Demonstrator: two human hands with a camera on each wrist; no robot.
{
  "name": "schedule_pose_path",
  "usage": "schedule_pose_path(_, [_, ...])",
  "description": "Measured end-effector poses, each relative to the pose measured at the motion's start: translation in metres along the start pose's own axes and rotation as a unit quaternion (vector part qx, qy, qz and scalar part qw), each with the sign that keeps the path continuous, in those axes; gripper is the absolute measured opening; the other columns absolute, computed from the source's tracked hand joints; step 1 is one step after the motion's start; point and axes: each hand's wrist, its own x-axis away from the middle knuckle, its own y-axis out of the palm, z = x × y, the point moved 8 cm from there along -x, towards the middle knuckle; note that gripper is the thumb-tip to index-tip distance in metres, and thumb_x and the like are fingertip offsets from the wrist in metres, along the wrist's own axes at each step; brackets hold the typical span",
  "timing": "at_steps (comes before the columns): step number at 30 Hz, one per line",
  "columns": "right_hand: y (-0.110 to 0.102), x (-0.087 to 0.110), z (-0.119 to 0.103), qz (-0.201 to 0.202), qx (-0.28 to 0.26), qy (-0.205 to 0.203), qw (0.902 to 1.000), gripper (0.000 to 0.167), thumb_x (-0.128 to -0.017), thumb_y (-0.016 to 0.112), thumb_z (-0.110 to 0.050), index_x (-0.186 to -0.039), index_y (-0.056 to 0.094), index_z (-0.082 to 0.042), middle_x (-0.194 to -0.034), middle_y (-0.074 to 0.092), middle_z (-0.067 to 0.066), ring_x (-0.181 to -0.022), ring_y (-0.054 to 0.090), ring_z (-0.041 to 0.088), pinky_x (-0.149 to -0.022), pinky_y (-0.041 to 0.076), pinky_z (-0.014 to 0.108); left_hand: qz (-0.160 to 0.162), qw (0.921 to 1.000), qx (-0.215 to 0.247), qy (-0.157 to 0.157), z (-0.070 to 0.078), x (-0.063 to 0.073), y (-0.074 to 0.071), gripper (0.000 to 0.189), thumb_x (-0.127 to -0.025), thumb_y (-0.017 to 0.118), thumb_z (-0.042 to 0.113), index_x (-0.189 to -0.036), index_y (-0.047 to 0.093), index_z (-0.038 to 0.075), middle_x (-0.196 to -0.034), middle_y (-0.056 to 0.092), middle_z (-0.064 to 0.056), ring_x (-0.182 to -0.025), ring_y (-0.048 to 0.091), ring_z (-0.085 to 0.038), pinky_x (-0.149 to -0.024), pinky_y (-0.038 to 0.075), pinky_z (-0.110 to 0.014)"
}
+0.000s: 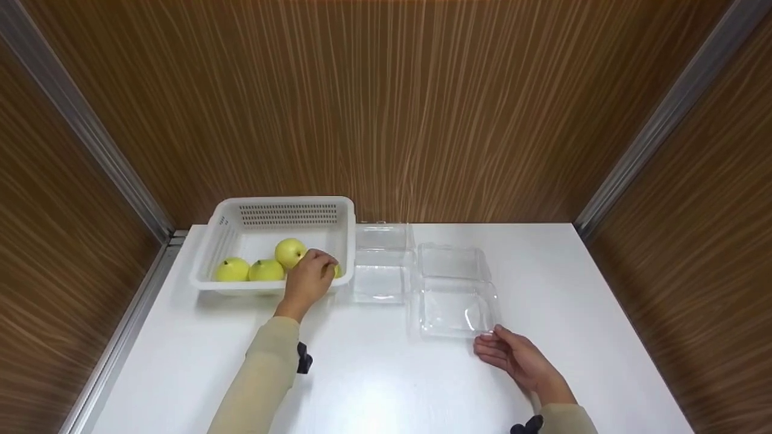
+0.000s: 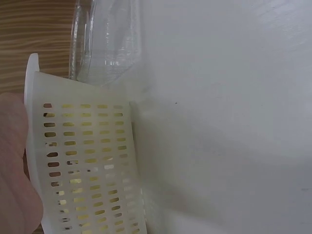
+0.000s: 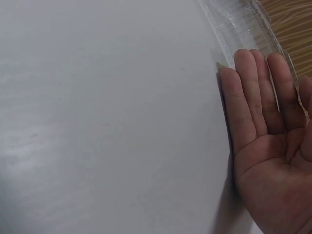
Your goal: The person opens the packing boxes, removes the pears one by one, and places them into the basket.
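My left hand [image 1: 310, 278] reaches over the front rim of a white plastic basket [image 1: 212, 241]. Its curled fingers grip a round yellow-green fruit [image 1: 338, 271] in the basket's front right corner, mostly hidden by the hand. Several more such fruits [image 1: 233, 269] lie along the basket's front. My right hand [image 1: 518, 360] is at the front right corner of a clear plastic clamshell box [image 1: 456, 304], its fingertips right at the rim. In the right wrist view, the fingers [image 3: 247, 92] are straight, palm showing. The box lies opened flat, lid part behind.
Another opened clear clamshell box [image 1: 380, 282] stands between the basket and the nearer box. All rest on a white table [image 1: 386, 374]. Wood-grain panels [image 1: 386, 108] rise behind and at both sides, with metal corner strips.
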Motion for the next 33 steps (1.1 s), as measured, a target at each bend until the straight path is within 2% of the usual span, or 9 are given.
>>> schedule_pose_path(6, [-0.002, -0.002, 0.001, 0.022, 0.016, 0.003, 0.9996, 0.047, -0.107, 0.043, -0.038, -0.119, 0.064, 0.002, -0.117, 0.071, 0.017, -0.112, 0.068, 0.026, -0.102, 0.05, 0.04, 0.012, 0.9999, -0.002, 0.006, 0.0, 0.002, -0.001, 0.018, -0.098, 0.06, 0.018, -0.108, 0.073, 0.015, -0.113, 0.064, -0.004, -0.104, 0.064, -0.025, -0.087, 0.053, -0.046])
schedule_pose_path(10, [-0.003, -0.003, 0.002, 0.041, 0.025, 0.006, 0.9988, 0.047, -0.107, 0.041, -0.038, -0.12, 0.064, 0.002, -0.116, 0.071, 0.017, -0.112, 0.069, 0.026, -0.101, 0.051, 0.039, 0.016, 0.9998, 0.01, 0.005, -0.002, 0.001, -0.001, 0.02, -0.097, 0.06, 0.016, -0.113, 0.072, 0.014, -0.113, 0.064, -0.005, -0.105, 0.064, -0.025, -0.091, 0.052, -0.044])
schedule_pose_path(14, [-0.003, -0.003, 0.002, 0.04, 0.024, 0.007, 0.9989, 0.047, -0.108, 0.04, -0.037, -0.119, 0.064, 0.002, -0.116, 0.071, 0.016, -0.111, 0.069, 0.026, -0.101, 0.051, 0.039, 0.011, 0.9995, 0.029, 0.009, -0.004, 0.0, -0.001, 0.021, -0.096, 0.061, 0.015, -0.114, 0.071, 0.013, -0.114, 0.063, -0.006, -0.107, 0.063, -0.026, -0.096, 0.05, -0.042])
schedule_pose_path(18, [0.0, -0.005, 0.002, 0.023, 0.016, 0.008, 0.9996, 0.046, -0.108, 0.041, -0.036, -0.118, 0.065, 0.002, -0.116, 0.071, 0.016, -0.112, 0.068, 0.026, -0.102, 0.05, 0.039, 0.026, 0.9974, 0.061, 0.028, -0.003, 0.004, -0.006, 0.022, -0.097, 0.06, 0.012, -0.116, 0.07, 0.012, -0.115, 0.063, -0.006, -0.108, 0.062, -0.024, -0.097, 0.05, -0.041])
schedule_pose_path(22, [0.001, -0.006, 0.001, 0.009, 0.013, 0.006, 0.9999, 0.046, -0.106, 0.044, -0.039, -0.119, 0.064, 0.001, -0.117, 0.071, 0.016, -0.113, 0.068, 0.025, -0.103, 0.049, 0.039, 0.055, 0.9927, 0.094, 0.052, 0.002, 0.012, -0.014, 0.025, -0.096, 0.062, 0.007, -0.119, 0.069, 0.012, -0.117, 0.062, -0.005, -0.11, 0.059, -0.025, -0.1, 0.047, -0.04])
schedule_pose_path(25, [0.0, -0.007, -0.001, 0.012, 0.021, 0.0, 0.9997, 0.048, -0.104, 0.048, -0.041, -0.119, 0.064, 0.002, -0.117, 0.071, 0.016, -0.112, 0.068, 0.025, -0.103, 0.05, 0.039, 0.076, 0.9894, 0.102, 0.07, 0.008, 0.021, -0.02, 0.027, -0.094, 0.065, 0.007, -0.12, 0.069, 0.012, -0.119, 0.062, -0.006, -0.113, 0.056, -0.027, -0.101, 0.044, -0.043])
schedule_pose_path(29, [-0.004, -0.008, -0.003, 0.032, 0.039, -0.013, 0.9986, 0.054, -0.104, 0.046, -0.046, -0.119, 0.063, 0.002, -0.117, 0.071, 0.015, -0.111, 0.069, 0.025, -0.102, 0.051, 0.039, 0.068, 0.99, 0.092, 0.083, 0.013, 0.034, -0.026, 0.031, -0.095, 0.067, 0.013, -0.125, 0.067, 0.014, -0.128, 0.058, -0.007, -0.125, 0.049, -0.031, -0.107, 0.041, -0.048])
schedule_pose_path(33, [-0.005, -0.002, -0.002, 0.046, 0.053, -0.005, 0.9975, 0.062, -0.103, 0.043, -0.052, -0.124, 0.059, 0.004, -0.116, 0.07, 0.014, -0.11, 0.069, 0.025, -0.101, 0.052, 0.038, 0.054, 0.9915, 0.042, 0.111, 0.019, 0.048, -0.035, 0.04, -0.095, 0.069, 0.023, -0.134, 0.062, 0.017, -0.137, 0.053, -0.012, -0.134, 0.043, -0.035, -0.11, 0.039, -0.053])
